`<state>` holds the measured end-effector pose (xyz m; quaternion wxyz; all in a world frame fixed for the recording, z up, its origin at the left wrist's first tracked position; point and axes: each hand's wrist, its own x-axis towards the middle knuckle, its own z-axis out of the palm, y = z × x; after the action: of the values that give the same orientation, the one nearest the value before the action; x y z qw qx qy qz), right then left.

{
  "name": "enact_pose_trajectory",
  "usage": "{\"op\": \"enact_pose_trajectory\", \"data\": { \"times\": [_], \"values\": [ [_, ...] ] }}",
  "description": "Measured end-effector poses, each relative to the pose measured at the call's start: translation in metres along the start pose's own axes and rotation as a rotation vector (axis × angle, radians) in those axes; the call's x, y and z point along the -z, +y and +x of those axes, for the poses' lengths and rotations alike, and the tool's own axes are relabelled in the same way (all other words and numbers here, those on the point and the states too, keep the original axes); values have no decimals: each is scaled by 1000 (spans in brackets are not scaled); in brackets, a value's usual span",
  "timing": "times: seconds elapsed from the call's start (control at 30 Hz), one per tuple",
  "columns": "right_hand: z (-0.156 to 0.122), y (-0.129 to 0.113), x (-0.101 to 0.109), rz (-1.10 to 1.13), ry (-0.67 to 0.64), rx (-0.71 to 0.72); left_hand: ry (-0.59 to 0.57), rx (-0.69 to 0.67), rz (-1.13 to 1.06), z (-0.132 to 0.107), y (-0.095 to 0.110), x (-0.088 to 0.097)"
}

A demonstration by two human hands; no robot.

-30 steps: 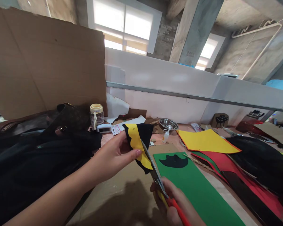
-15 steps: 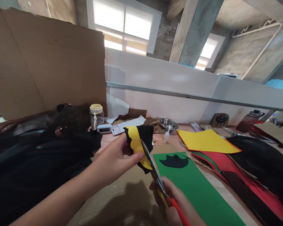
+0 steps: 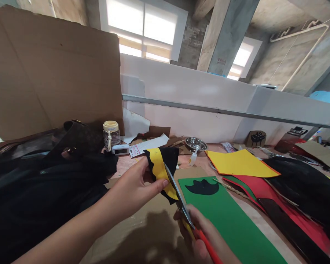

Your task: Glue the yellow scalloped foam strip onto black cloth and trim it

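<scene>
My left hand pinches a yellow piece with a wavy left edge, laid over a black sheet that looks like felt or foam. The thumb presses on the yellow side; the fingers behind are partly hidden. My right hand is wrapped round the red and yellow handles of a pair of scissors. The blades lie along the right edge of the yellow piece, against the black sheet. To the right, a black cut-out shape rests on a green sheet.
Yellow sheets lie on red ones at right. Behind stand a glue bottle, a metal bowl, a lidded jar and a small white device. Dark cloth and a bag cover the left side.
The view has shifted very slightly. Both hands, the scissors and the yellow and black pieces keep almost the same position.
</scene>
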<state>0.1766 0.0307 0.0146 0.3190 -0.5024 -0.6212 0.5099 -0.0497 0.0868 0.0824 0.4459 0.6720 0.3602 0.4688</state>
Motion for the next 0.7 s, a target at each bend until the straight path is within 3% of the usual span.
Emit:
{"op": "enact_pose_trajectory", "data": {
  "times": [0.3, 0.7],
  "values": [
    [1, 1, -3, 38, -62, -58, -3, -37, -4, 0, 0, 1],
    [3, 5, -7, 66, -36, -54, -20, -31, -45, 0, 2, 2]
  ]
}}
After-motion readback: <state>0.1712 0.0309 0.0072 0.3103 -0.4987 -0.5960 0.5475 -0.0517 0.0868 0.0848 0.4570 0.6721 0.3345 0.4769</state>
